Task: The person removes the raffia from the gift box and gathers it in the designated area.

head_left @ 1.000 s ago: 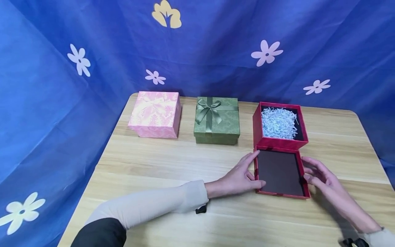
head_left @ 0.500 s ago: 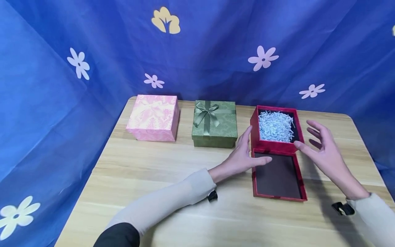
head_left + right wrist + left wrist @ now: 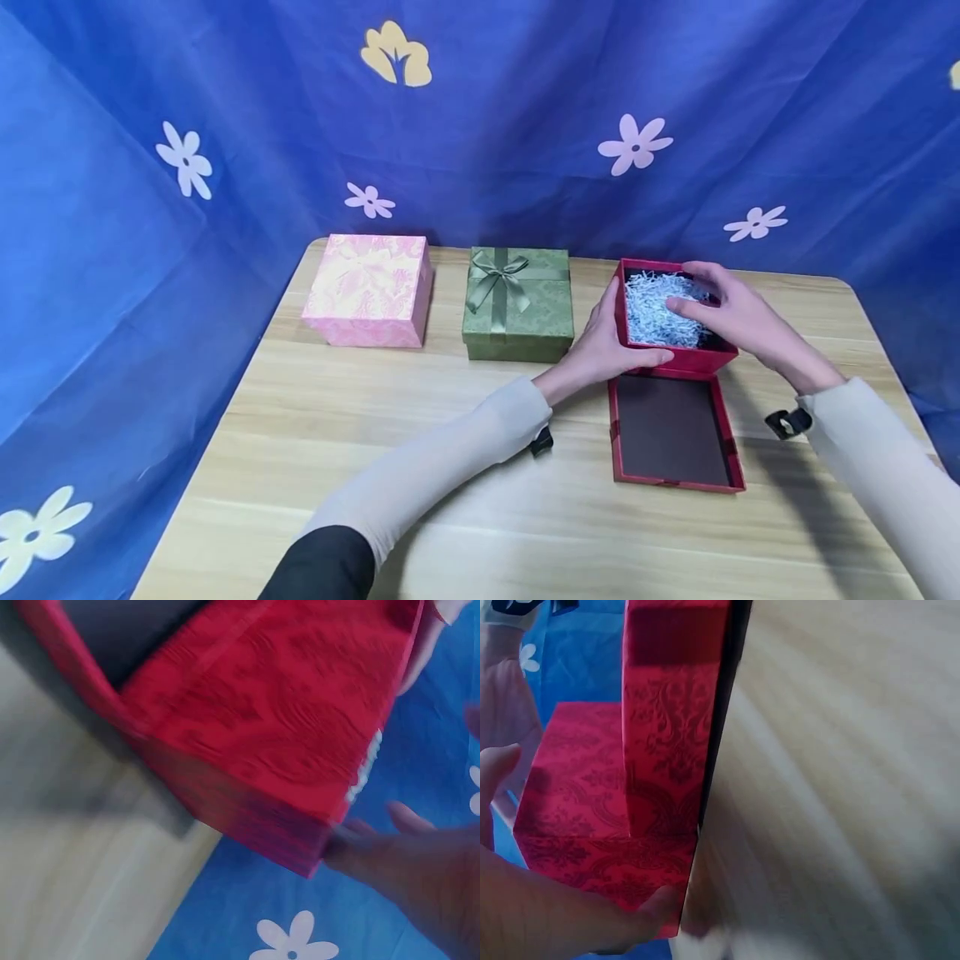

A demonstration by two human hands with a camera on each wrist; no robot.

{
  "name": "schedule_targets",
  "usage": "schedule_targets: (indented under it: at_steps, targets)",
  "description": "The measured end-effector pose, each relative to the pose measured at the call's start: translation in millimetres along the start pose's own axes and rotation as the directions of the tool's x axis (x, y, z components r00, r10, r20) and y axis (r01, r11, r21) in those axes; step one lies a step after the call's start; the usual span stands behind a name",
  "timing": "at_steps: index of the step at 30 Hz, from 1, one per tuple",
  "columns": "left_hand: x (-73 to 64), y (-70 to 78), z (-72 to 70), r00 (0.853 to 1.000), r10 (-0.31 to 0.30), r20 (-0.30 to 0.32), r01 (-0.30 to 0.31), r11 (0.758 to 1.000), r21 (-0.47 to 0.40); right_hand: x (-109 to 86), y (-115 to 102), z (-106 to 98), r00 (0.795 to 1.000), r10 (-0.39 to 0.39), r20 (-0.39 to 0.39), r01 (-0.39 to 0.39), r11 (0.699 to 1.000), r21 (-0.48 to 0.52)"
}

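Note:
A red gift box [image 3: 701, 360] stands at the back right, filled with pale blue shredded paper [image 3: 654, 312]. My left hand [image 3: 596, 346] rests against its front left corner, thumb extended along the front wall and fingers by the left wall; the left wrist view shows that thumb [image 3: 641, 911] on the patterned side. Above the box opening is my right hand [image 3: 738, 312], thumb and fingers spread over the shredded paper; its fingertips are partly hidden. In front lies the red lid [image 3: 616, 433], dark inside facing up, against the box.
A green gift box [image 3: 525, 312] with a ribbon bow stands left of the red box. Farther left is a pink gift box [image 3: 367, 287]. All stand on a wooden table [image 3: 420, 467], with a blue flowered cloth [image 3: 510, 125] behind.
Both hands have left the lid's sides and moved back to the box. The left now touches the box's corner; the right has come in over the shredded paper.

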State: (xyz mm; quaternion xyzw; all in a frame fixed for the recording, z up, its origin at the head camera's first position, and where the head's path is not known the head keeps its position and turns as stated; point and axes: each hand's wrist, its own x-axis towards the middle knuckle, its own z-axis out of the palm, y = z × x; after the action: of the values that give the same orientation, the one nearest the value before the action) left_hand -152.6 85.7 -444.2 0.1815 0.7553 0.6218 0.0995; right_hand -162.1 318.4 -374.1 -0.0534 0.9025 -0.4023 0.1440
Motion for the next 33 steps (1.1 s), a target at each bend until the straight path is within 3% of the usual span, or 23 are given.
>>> schedule_targets:
  at_steps: [7,12,19,23,33]
  targets:
    - [12.2,2.4,6.8,0.987,-0.160,0.028,0.157,0.984,0.082,27.0,2.2,0.6,0.977,0.084,0.195,-0.099,0.993,0.069]
    - [17.8,1.3,7.5,0.984,-0.173,0.030,0.169,0.981,0.098,36.9,9.1,10.9,0.947,0.088,0.310,-0.150,0.972,0.182]
    - [20.2,0.0,4.7,0.983,-0.170,0.063,0.165,0.983,0.084,48.0,16.3,18.6,0.890,0.009,0.455,-0.134,0.961,0.243]
    - [20.2,-1.2,3.8,0.982,-0.172,0.075,0.166,0.983,0.076,56.2,21.5,24.3,0.874,-0.042,0.483,-0.106,0.956,0.275]
    - [22.7,-3.7,4.5,0.983,-0.169,0.068,0.164,0.984,0.074,69.0,35.4,35.4,0.875,-0.172,0.452,0.063,0.967,0.246]
